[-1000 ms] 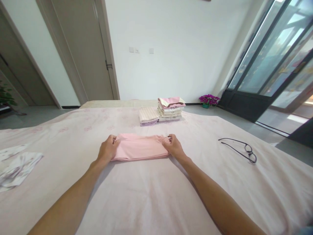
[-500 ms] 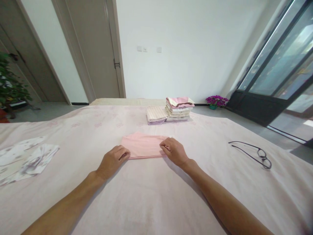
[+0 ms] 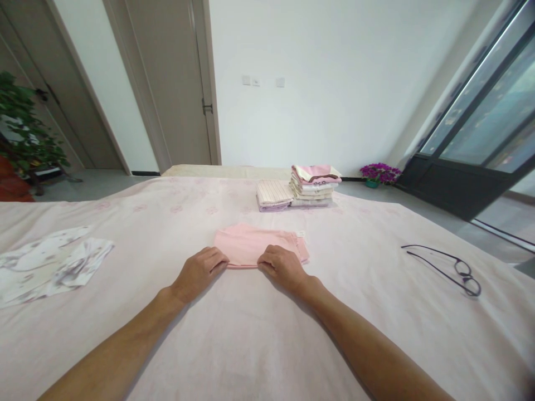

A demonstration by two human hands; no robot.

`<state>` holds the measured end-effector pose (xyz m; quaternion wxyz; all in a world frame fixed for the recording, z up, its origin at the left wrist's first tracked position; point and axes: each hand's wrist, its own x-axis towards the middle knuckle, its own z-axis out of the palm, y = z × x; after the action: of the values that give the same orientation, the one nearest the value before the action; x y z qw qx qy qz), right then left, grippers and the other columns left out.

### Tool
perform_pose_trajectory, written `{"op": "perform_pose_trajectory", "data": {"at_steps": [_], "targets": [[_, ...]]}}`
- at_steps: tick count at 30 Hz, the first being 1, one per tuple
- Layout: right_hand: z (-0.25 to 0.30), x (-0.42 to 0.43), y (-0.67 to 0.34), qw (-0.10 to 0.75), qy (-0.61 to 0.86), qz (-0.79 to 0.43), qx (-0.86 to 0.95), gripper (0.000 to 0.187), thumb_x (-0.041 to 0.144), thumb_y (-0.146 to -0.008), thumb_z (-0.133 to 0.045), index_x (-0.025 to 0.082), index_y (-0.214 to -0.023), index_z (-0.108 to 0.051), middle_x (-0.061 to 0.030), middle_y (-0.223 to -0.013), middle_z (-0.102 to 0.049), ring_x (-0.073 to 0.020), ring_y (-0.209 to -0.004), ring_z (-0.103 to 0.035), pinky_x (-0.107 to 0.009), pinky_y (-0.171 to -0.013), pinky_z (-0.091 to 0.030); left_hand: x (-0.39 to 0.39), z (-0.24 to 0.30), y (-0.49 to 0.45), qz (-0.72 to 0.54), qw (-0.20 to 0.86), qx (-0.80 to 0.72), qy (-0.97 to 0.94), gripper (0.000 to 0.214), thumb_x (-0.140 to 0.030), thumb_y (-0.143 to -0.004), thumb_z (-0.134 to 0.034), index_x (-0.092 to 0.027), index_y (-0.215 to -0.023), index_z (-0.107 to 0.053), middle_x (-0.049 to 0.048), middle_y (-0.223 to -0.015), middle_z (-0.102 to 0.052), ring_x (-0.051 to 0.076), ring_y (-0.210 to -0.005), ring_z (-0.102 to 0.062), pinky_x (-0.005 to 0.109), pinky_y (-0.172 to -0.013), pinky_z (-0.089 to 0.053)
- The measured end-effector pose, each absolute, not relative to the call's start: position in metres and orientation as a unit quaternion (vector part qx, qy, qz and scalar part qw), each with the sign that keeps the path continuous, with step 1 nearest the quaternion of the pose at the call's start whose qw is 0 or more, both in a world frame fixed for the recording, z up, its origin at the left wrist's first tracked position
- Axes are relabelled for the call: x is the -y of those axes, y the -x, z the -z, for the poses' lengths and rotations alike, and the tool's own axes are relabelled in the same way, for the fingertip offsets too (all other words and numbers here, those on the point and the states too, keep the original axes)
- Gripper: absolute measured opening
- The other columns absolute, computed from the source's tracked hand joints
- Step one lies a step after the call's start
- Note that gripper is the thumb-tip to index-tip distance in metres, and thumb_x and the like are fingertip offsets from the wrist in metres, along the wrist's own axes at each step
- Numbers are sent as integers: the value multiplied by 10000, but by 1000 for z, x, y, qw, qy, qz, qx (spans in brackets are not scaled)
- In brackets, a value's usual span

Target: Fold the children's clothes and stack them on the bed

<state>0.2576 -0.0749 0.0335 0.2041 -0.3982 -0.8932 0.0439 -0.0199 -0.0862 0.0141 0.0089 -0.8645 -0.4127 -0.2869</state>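
Note:
A folded pink garment (image 3: 244,240) lies flat on the bed, with a small white tag at its far right corner. My left hand (image 3: 204,271) is closed on its near left corner, thumb and fingers pressed together. Around the middle of the near edge, my right hand (image 3: 283,268) pinches the cloth and covers part of it. The right end of the garment, where layered edges show, sticks out past my right hand.
Behind the garment stand a tall stack of folded clothes (image 3: 314,189) and a lower striped pile (image 3: 273,195). Crumpled white patterned clothing (image 3: 54,264) lies at left, eyeglasses (image 3: 463,273) at right. The pale bedsheet (image 3: 234,345) spreads beneath everything.
My right hand has moved left along the near edge, from the right end to about the middle, uncovering the garment's right end. My left hand stays at its corner. The view has shifted slightly.

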Motion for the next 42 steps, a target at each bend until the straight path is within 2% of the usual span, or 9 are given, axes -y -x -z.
{"op": "perform_pose_trajectory", "data": {"at_steps": [9, 13, 21, 33, 42], "targets": [[-28, 77, -255, 239, 406, -1, 882, 103, 134, -879, -547, 178, -806, -605, -22, -804, -588, -139, -751, -498, -269, -683, -331, 88, -15, 21, 297, 9, 406, 864, 94, -167, -925, -524, -190, -894, -609, 32, -880, -653, 162, -854, -591, 278, -785, -465], [-25, 76, -259, 236, 379, 0, 895, 97, 156, -889, -547, 183, -804, -587, -26, -809, -576, -143, -751, -483, -272, -687, -331, 89, -17, 21, 282, 21, 392, 876, 98, -144, -912, -513, -194, -873, -588, 31, -873, -639, 164, -842, -578, 282, -781, -457], [-27, 76, -261, 219, 357, 4, 908, 110, 264, -924, -575, 190, -852, -616, -39, -866, -601, -161, -802, -499, -287, -720, -340, 89, -20, 23, 260, 34, 381, 887, 98, -241, -932, -559, -200, -846, -577, 18, -838, -623, 161, -823, -571, 268, -745, -447], [-23, 74, -257, 229, 387, 20, 893, 126, 184, -934, -506, 180, -846, -598, -37, -840, -582, -151, -766, -482, -284, -694, -319, 87, -18, 21, 292, 46, 400, 867, 165, -249, -962, -498, -194, -848, -603, 26, -838, -645, 150, -810, -585, 269, -745, -456], [-26, 76, -257, 198, 371, 62, 905, 253, 267, -1000, -462, 183, -838, -638, -45, -834, -592, -153, -755, -460, -298, -685, -277, 83, -15, 21, 286, 77, 404, 866, 166, -250, -972, -492, -193, -866, -606, 31, -840, -641, 166, -823, -576, 290, -760, -449]]}}
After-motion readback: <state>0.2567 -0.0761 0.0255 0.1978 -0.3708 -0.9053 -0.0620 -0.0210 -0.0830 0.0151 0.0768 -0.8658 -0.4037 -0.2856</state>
